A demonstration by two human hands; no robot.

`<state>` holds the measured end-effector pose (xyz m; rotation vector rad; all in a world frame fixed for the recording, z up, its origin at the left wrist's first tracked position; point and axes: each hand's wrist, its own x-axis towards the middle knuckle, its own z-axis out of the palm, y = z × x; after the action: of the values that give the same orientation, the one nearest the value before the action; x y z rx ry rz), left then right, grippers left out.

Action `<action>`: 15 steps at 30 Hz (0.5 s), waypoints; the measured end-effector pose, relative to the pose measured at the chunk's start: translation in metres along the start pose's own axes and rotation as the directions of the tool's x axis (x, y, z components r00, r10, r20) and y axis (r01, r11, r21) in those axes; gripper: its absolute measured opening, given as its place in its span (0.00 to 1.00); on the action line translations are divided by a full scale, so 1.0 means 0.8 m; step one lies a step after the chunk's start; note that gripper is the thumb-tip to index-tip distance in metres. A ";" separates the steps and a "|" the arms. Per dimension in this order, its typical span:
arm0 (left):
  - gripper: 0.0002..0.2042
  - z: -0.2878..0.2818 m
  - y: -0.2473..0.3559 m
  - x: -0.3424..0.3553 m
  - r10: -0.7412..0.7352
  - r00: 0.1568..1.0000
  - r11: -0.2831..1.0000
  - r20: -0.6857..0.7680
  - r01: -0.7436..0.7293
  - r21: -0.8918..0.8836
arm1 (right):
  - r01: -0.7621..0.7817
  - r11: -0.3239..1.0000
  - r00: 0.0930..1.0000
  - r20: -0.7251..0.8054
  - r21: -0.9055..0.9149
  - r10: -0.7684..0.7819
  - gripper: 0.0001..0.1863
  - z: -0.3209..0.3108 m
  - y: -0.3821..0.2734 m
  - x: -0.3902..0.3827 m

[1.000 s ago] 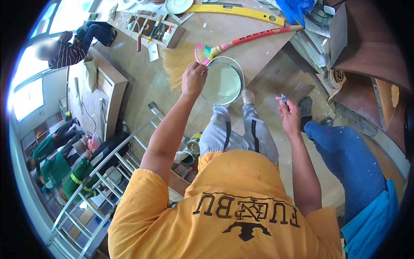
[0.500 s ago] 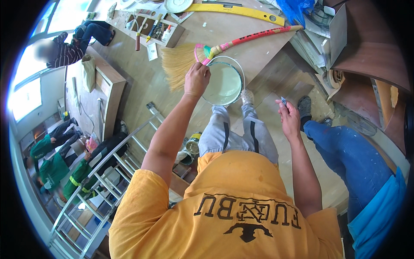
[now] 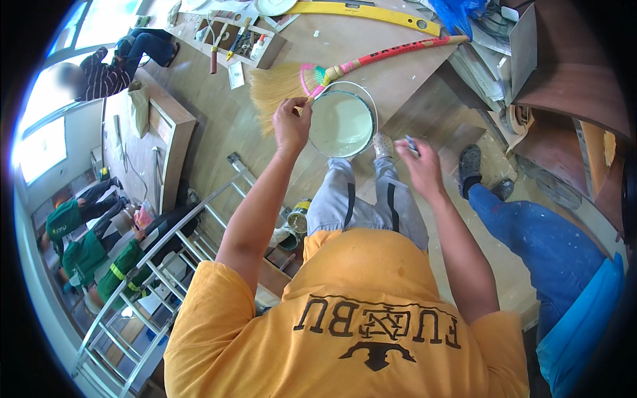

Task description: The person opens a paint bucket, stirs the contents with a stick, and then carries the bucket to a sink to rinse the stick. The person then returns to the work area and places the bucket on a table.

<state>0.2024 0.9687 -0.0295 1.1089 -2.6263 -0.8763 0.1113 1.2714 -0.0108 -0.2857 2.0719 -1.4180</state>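
My left hand (image 3: 292, 125) is closed with its fingertips pinched together, at the left rim of a round bucket (image 3: 342, 126) holding pale liquid. What those fingertips hold, if anything, is too small to make out. The bucket's thin wire handle (image 3: 361, 88) arcs over its far side. Beyond my left hand lies a straw broom (image 3: 282, 89) with a red handle, its bristles pointing left. To the right of the bucket, my right hand (image 3: 423, 166) is closed around a small, slim grey-blue object (image 3: 413, 144). Blur hides that object's exact kind.
A metal ladder (image 3: 159, 272) leans at the left, near open paint cans (image 3: 298, 217). On the worktable are a yellow spirit level (image 3: 371, 14) and a wooden tool box (image 3: 269, 50). A person in blue jeans (image 3: 531, 225) stands close on my right; several others are at the left.
My right hand has moved left and farther away, toward the bucket, with the slim object in it. My left hand has shifted slightly left.
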 end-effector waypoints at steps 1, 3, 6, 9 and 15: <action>0.10 0.000 -0.004 0.002 -0.084 0.996 0.995 0.021 0.085 -0.049 | -0.012 0.999 0.999 0.049 0.051 0.009 0.13 0.021 -0.006 0.012; 0.11 0.003 -0.020 0.004 -0.219 0.967 0.941 0.129 0.245 -0.233 | -0.037 0.992 0.996 0.090 0.124 0.025 0.12 0.069 -0.019 0.035; 0.11 0.005 -0.043 0.011 -0.254 0.914 0.807 0.316 0.380 -0.452 | -0.265 0.929 0.963 0.116 0.257 0.243 0.12 0.136 -0.036 0.069; 0.11 -0.003 -0.044 0.018 -0.194 0.906 0.838 0.375 0.352 -0.418 | -0.366 0.822 0.921 0.042 0.435 0.388 0.11 0.193 -0.042 0.096; 0.12 -0.014 -0.045 0.028 -0.165 0.867 0.850 0.470 0.367 -0.379 | -0.301 0.678 0.870 -0.099 0.671 0.484 0.11 0.254 -0.042 0.121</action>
<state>0.2120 0.9277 -0.0428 1.2825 -2.3624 -1.8788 0.1487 1.0536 -0.0651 0.6471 1.5548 -1.8331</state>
